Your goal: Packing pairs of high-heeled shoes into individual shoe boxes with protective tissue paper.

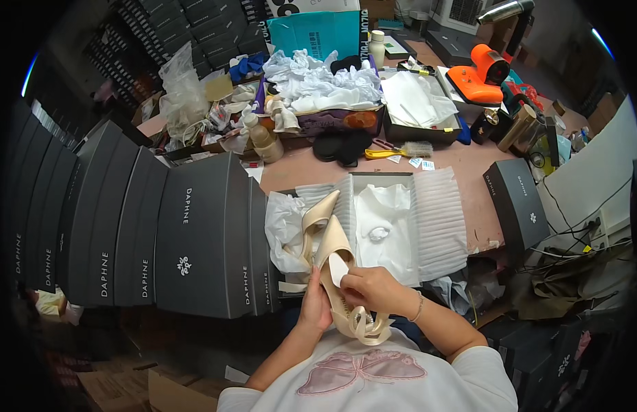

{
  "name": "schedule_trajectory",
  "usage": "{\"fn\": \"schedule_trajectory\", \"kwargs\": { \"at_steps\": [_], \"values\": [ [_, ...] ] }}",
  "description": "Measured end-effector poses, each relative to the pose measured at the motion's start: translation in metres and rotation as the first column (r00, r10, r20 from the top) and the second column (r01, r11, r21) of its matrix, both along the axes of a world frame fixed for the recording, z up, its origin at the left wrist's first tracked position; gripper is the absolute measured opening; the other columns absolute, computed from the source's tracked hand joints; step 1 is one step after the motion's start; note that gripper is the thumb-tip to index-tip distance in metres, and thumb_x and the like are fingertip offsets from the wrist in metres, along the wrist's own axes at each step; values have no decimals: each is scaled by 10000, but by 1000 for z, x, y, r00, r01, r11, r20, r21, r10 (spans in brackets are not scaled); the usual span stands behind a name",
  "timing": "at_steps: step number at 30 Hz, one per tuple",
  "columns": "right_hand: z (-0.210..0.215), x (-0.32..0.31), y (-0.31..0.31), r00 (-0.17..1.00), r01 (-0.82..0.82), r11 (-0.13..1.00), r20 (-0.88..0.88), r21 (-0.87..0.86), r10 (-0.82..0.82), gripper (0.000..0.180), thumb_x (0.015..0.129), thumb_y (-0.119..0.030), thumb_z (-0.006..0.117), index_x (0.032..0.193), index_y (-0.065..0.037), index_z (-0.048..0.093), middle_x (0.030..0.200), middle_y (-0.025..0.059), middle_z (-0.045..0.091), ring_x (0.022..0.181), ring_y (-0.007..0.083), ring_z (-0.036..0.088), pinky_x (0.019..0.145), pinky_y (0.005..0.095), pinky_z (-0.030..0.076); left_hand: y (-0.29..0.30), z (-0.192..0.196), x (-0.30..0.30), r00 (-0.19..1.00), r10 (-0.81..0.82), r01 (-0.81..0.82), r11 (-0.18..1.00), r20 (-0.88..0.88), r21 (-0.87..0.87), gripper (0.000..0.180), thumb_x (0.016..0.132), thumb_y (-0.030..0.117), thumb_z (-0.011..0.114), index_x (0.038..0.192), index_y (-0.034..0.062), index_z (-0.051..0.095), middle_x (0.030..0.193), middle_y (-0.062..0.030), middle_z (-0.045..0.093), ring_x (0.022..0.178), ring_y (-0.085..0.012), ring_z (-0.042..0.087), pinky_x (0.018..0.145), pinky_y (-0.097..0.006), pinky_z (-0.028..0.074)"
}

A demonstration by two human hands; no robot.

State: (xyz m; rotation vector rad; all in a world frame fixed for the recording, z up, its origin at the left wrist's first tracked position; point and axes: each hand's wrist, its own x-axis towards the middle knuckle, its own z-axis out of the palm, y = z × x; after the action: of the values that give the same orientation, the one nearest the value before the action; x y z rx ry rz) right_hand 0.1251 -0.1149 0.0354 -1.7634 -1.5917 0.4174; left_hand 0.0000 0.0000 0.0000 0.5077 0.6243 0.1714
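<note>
My left hand (316,306) is wrapped around the side of a cream pointed shoe (334,241) with ankle straps, held tilted with its toe away from me. Fingers of my right hand (377,288) are closed at the shoe's opening, against a white oval insert (338,268) partly inside it; their tips are hidden. The cream straps (370,329) hang in loops near my shirt. A matching shoe (310,224) lies beyond, toe away, beside crumpled white tissue (284,226). Right of it stands an open shoebox (381,176) lined with white paper, holding a small wad (379,234).
Dark grey shoeboxes (201,233) stand in a row at left; another box (516,204) sits at right. Ribbed wrapping paper (438,223) spreads over the open box's right side. Behind are a yellow-handled brush (394,152), a bottle (262,141), a carton of white cloths (318,86) and an orange device (480,74).
</note>
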Motion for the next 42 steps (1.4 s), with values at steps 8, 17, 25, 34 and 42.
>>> {"fn": "schedule_trajectory", "kwargs": {
  "at_steps": [8,17,25,34,42],
  "values": [
    [-30,15,18,966,258,966,22,26,-258,169,782,-140,698,890,-43,613,794,106,625,720,292,642,603,348,509,-21,-3,0,998,53,-54,995,21,81,440,1001,345,459,1371,138,343,1272,-92,495,1182,-231,515,927,-410,487],
    [-101,117,7,880,419,891,319,-172,-352,404,757,-3,565,1157,-57,580,1118,129,609,1014,322,592,807,436,502,0,-14,12,995,28,-30,999,-99,-16,354,956,185,509,1274,82,394,999,-193,599,922,-304,641,797,-449,557],
    [-69,62,10,872,410,906,335,-99,-358,353,773,-95,626,1126,-83,621,1056,135,610,976,291,596,854,395,451,6,-33,12,993,50,-55,998,-109,-42,375,960,240,502,1287,82,405,1023,-187,602,911,-318,636,797,-452,543],
    [-13,37,-6,993,57,981,89,184,-74,350,683,-45,725,1009,-170,711,957,29,591,924,233,553,803,350,445,13,2,18,1000,8,-7,987,2,-163,585,997,535,270,1330,79,423,1092,-113,578,987,-290,609,843,-472,519],
    [-43,13,12,849,185,979,488,86,-203,335,780,-173,562,1101,-100,626,941,34,539,906,196,514,753,332,365,0,-18,-5,997,-61,61,998,-44,2,438,950,181,565,1335,102,373,1150,-106,556,936,-230,629,783,-400,568]
  ]
}}
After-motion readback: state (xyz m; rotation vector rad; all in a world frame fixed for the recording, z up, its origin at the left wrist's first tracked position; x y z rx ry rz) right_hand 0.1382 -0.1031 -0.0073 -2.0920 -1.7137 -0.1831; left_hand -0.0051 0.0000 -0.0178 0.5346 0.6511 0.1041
